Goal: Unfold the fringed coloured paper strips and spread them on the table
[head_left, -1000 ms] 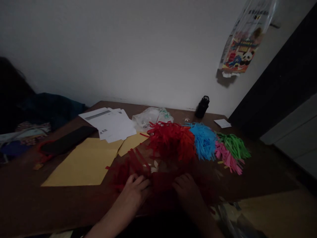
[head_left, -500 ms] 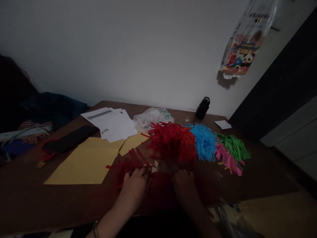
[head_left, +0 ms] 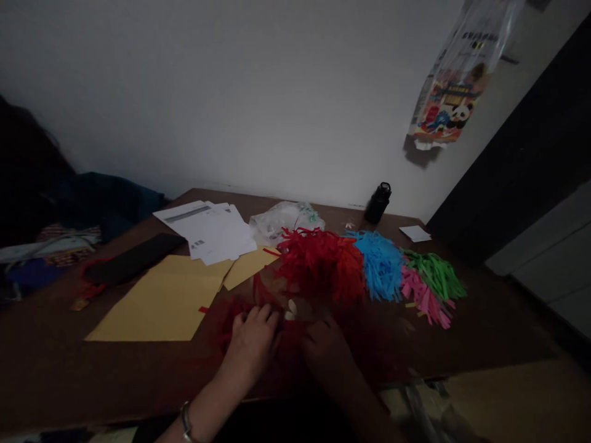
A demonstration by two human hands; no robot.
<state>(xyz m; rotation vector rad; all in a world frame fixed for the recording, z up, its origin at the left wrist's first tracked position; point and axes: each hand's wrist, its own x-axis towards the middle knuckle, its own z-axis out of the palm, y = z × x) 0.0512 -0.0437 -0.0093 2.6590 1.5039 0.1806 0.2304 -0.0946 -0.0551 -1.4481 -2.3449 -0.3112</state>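
Observation:
My left hand [head_left: 252,340] lies on a dim heap of red paper strips [head_left: 231,317] at the table's near edge, fingers curled over them. My right hand [head_left: 325,349] rests close beside it on the same strips, also with fingers bent. Just beyond the hands a taller pile of red strips [head_left: 321,261] stands, with blue strips [head_left: 381,261], pink strips [head_left: 422,297] and green strips [head_left: 436,272] in a row to its right. The scene is dark, so I cannot see exactly what the fingers pinch.
Yellow paper sheets [head_left: 159,299] lie to the left, white printed papers [head_left: 210,231] and a clear plastic bag [head_left: 284,219] behind them. A black flat case [head_left: 132,258] sits at left, a black bottle [head_left: 377,202] by the wall. A printed bag [head_left: 455,86] hangs on the wall.
Both hands have slid forward and closer together over the red strips; the right hand moved left toward the left hand.

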